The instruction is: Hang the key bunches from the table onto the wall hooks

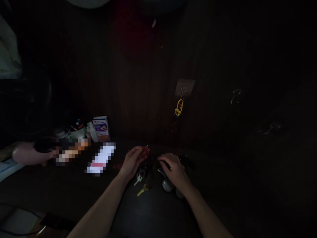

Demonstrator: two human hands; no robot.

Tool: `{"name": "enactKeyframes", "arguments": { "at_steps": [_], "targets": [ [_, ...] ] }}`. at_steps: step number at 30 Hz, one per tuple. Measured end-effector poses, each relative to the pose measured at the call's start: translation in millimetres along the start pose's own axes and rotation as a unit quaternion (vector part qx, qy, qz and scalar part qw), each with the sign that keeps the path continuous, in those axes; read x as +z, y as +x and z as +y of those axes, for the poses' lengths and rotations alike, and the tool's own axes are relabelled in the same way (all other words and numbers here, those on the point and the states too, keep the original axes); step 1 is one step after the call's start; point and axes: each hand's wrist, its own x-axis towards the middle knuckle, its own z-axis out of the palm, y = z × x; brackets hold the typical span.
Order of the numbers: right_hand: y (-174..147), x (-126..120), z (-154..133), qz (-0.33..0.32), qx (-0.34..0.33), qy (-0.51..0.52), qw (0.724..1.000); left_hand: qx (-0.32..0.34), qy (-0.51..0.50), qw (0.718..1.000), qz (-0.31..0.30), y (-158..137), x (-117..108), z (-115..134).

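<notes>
In the dim light, my left hand point(132, 162) is closed with its fingertips on a small red object point(145, 152), whose kind I cannot make out. Just below that hand are a silver key point(139, 178) on a ring and a brass-coloured key point(142, 190). My right hand point(173, 168) has its fingers curled and pressed together over dark items beside the keys; what lies under the fingers is hidden. Close beneath the right palm is a rounded grey object point(167, 185).
Left of my hands lies a bright blurred-out rectangle point(101, 159). Behind it stand a small box point(101, 128) and a white bottle point(92, 132). A pink rounded object point(32, 153) is farther left. A yellow cord point(179, 107) hangs from a wall hook; more hooks point(236, 96) are at right.
</notes>
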Motion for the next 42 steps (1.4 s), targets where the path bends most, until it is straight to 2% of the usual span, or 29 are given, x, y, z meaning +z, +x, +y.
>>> {"name": "enactKeyframes", "arguments": {
  "at_steps": [5,9,13,16,18,21,25,30,35,38,40,42],
  "targets": [
    [0.2,6.0,-6.6,-0.089,-0.019,-0.02,0.996,0.061,0.059,0.995,0.044,3.0,-0.4,-3.8],
    [1.3,10.0,-9.8,-0.113,-0.035,-0.018,0.993,0.097,0.142,0.982,0.08,7.4,-4.8,-8.7],
    [2.2,11.5,-8.3,-0.081,0.009,0.014,0.997,0.129,0.209,0.965,0.095,9.1,-9.6,-11.6],
    [2.0,9.0,-5.7,-0.025,0.079,0.105,0.991,0.177,0.27,0.942,0.089,5.9,-8.4,-11.5],
    [1.7,6.1,-6.0,0.007,0.122,0.197,0.973,0.189,0.324,0.925,0.059,1.2,-4.6,-11.3],
    [2.0,1.7,-9.5,0.036,0.158,0.313,0.936,0.164,0.402,0.901,-0.032,-7.7,3.4,-13.3],
    [3.6,-0.7,-9.2,0.067,0.174,0.362,0.913,0.181,0.457,0.863,-0.115,-15.6,10.5,-17.3],
    [1.7,0.5,10.5,0.082,0.2,0.31,0.926,0.199,0.521,0.807,-0.193,-17.4,5.9,-9.1],
    [-1.9,2.1,24.6,0.069,0.216,0.255,0.94,0.149,0.571,0.766,-0.255,-19.8,-2.9,2.7],
    [-1.9,2.5,25.4,0.061,0.21,0.223,0.95,0.123,0.559,0.778,-0.259,-19.1,-3.5,2.9],
    [-1.2,1.7,24.8,0.068,0.194,0.191,0.96,0.122,0.522,0.807,-0.247,-17.4,-1.5,2.2],
    [-0.4,-0.2,23.2,0.088,0.177,0.161,0.967,0.119,0.466,0.849,-0.218,-15.8,1.7,2.3]
  ]
}}
